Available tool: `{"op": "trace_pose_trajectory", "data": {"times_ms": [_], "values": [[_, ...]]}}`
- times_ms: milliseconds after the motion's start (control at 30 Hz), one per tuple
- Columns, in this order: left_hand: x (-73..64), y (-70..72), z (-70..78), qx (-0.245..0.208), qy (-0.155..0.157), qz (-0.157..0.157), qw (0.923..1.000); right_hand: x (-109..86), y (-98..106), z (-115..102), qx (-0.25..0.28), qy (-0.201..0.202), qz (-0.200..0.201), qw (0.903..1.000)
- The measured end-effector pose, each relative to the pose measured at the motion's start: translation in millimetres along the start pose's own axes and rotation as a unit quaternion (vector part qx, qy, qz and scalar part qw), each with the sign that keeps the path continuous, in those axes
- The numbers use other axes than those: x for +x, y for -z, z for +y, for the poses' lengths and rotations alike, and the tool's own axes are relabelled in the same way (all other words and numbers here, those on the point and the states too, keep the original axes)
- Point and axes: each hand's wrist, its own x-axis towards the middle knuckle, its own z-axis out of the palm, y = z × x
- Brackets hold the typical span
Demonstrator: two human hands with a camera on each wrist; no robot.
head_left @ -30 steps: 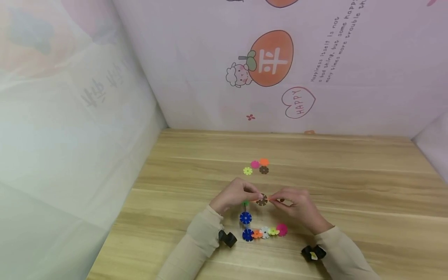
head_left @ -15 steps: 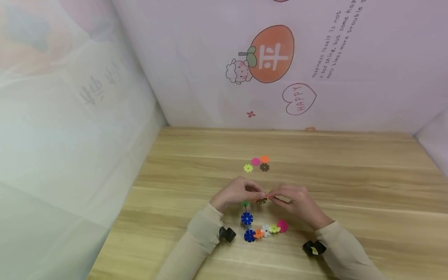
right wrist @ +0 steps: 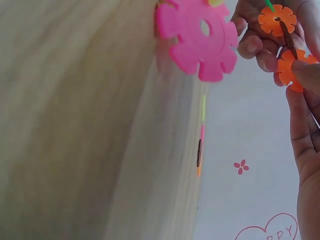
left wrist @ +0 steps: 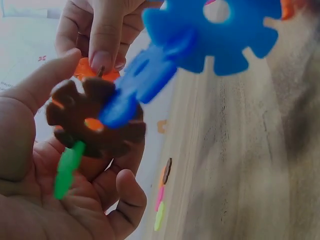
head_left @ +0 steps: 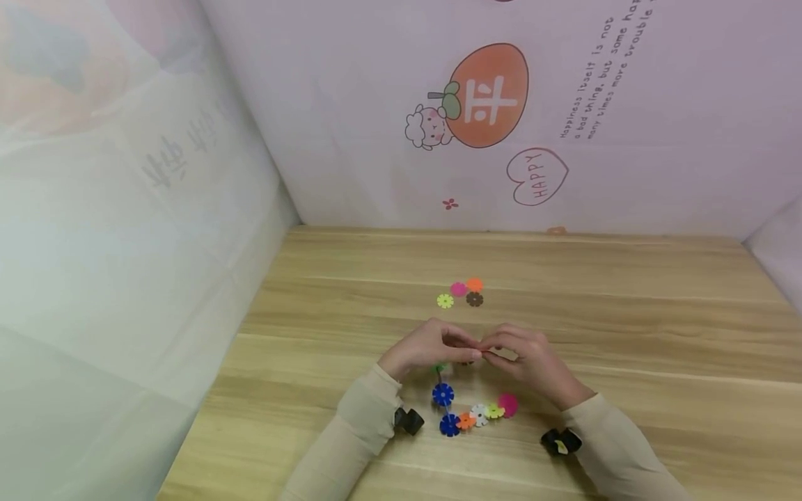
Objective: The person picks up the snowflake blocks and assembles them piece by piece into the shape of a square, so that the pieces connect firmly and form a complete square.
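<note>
Between my hands is the raised end of a chain of notched plastic snowflake discs. My left hand [head_left: 429,348] pinches this end, thumb and index finger extended along it. My right hand [head_left: 529,358] pinches an orange disc [right wrist: 300,70], thumb flat on its face. A brown disc [right wrist: 288,37], edge-on, joins that one to another orange disc [right wrist: 277,20]. Close to the left wrist camera, a larger-looking brown disc [left wrist: 95,120] links a green disc [left wrist: 67,170] and a blue one [left wrist: 140,75]. In the head view the fingers hide most of this end.
The chain runs down through blue discs [head_left: 443,394], then right through orange, white and yellow to a pink disc [head_left: 508,405]. Farther back lie loose yellow [head_left: 445,300], pink [head_left: 459,289], orange [head_left: 475,284] and brown [head_left: 475,299] discs on the wooden table [head_left: 626,299].
My hands have come together until their fingertips meet. The brown disc that showed between them is now mostly behind the left fingers. The lower chain has shifted slightly right in view.
</note>
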Motion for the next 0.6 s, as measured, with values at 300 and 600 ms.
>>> {"op": "trace_pose_trajectory", "data": {"times_ms": [300,600], "values": [[-2.1,6.9,-0.8,0.018,-0.015,-0.011,0.9997,3.8,13.6,13.6,-0.029,-0.14,-0.087,0.9859],[-4.6,10.5,-0.1,0.03,-0.019,-0.027,0.999,25.0,19.0,37.8,-0.029,-0.355,-0.131,0.9254]]}}
